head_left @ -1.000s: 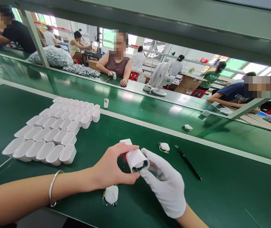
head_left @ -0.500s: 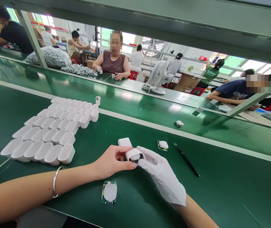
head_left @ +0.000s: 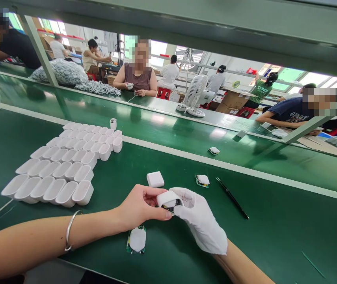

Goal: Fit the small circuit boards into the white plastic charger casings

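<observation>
My bare left hand [head_left: 140,207] and my white-gloved right hand [head_left: 199,221] together hold a small white plastic shell [head_left: 166,198] just above the green bench, its open end with dark parts inside turned toward me. Below my hands lies a small circuit board with a white pad [head_left: 136,239]. A closed white square shell [head_left: 155,179] rests just beyond my fingers. Another board with a white pad [head_left: 203,180] lies to the right of it, next to black tweezers [head_left: 231,192].
Rows of several empty white shells [head_left: 62,165] stand at the left. On the green conveyor belt [head_left: 168,134] ride one upright shell [head_left: 113,123] and a padded board [head_left: 213,150]. Across it sit several other workers, with a white desk fan [head_left: 196,96] between them.
The shell in my hands has sunk lower and turned a little. The upright shell and the padded board on the conveyor have drifted left. The square shell beyond my fingers now shows fully.
</observation>
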`<state>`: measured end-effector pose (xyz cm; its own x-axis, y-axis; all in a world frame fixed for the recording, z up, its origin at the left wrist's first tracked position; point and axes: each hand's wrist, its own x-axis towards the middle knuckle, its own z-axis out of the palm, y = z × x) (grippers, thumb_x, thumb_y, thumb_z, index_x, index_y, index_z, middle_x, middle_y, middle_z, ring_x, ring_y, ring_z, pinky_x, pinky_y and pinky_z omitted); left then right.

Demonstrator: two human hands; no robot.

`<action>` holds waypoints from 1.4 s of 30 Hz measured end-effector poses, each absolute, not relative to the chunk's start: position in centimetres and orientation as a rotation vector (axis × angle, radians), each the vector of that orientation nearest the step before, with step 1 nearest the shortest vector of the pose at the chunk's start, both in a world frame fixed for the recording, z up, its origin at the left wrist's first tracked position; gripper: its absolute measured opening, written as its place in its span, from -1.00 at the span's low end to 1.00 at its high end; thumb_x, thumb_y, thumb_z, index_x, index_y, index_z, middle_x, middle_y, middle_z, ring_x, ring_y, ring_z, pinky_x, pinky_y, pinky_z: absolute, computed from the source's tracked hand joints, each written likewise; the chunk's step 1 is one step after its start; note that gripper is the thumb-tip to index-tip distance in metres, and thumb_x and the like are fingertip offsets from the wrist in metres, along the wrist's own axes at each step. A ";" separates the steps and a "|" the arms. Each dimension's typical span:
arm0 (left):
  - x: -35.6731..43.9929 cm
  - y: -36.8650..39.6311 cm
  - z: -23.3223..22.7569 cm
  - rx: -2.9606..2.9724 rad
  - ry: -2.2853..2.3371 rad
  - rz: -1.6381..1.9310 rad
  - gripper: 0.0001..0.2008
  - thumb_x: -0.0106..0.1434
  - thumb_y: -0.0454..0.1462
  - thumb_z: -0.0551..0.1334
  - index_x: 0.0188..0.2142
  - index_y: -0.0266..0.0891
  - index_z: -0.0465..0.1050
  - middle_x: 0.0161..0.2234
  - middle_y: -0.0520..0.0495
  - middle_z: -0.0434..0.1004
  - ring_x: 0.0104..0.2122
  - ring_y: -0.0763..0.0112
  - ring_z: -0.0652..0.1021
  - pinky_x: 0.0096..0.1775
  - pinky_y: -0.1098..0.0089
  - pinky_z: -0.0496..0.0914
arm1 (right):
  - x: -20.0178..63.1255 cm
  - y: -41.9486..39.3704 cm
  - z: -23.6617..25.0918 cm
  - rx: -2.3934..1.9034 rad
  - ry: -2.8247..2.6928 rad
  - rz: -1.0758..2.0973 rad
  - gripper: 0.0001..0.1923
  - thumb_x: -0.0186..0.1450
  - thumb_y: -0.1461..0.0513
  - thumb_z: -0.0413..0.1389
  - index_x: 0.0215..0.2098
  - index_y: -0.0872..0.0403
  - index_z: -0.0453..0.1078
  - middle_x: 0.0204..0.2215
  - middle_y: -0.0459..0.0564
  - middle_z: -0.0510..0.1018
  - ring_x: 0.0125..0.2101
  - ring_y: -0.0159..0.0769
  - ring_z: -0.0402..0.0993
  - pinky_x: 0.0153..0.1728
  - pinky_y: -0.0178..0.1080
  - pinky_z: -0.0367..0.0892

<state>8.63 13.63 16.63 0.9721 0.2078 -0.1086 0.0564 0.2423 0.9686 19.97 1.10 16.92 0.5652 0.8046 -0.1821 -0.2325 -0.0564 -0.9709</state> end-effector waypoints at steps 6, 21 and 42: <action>9.2 14.8 15.8 1.410 0.228 0.137 -0.38 -0.10 -0.28 0.44 0.01 -0.24 0.40 -0.33 -0.01 0.44 -0.39 0.47 0.35 -0.28 0.39 0.31 | 20.7 0.9 17.3 -1.449 -0.538 0.831 -0.57 -0.14 0.14 0.39 -0.30 0.08 0.48 -0.34 0.03 0.60 -0.33 -0.20 0.53 -0.28 -0.21 0.45; 8.9 14.9 15.7 1.985 0.183 0.453 -0.64 0.01 -0.30 0.36 -0.14 -0.20 0.45 -0.14 -0.06 0.41 -0.42 0.47 0.37 -0.32 0.42 0.40 | 20.4 0.0 16.7 -1.724 -1.363 -0.096 -0.76 0.15 0.32 0.12 -0.23 -0.04 0.48 -0.16 -0.02 0.56 -0.27 -0.26 0.54 -0.18 -0.20 0.49; 7.3 19.5 20.4 2.815 0.738 -0.230 -0.63 0.04 -0.24 0.29 -0.14 -0.30 0.39 -0.14 -0.23 0.43 -0.03 -0.02 0.36 -0.10 0.19 0.30 | 22.3 1.5 15.7 -1.633 -0.701 0.209 -0.89 0.02 0.28 0.13 -0.43 0.06 0.40 -0.29 0.00 0.56 -0.29 -0.24 0.54 -0.20 -0.20 0.51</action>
<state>7.34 19.52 20.37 0.8616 0.4639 -0.2058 0.4987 -0.8492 0.1735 22.33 1.45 15.70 0.7968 0.5489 0.2526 0.3208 -0.0302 -0.9467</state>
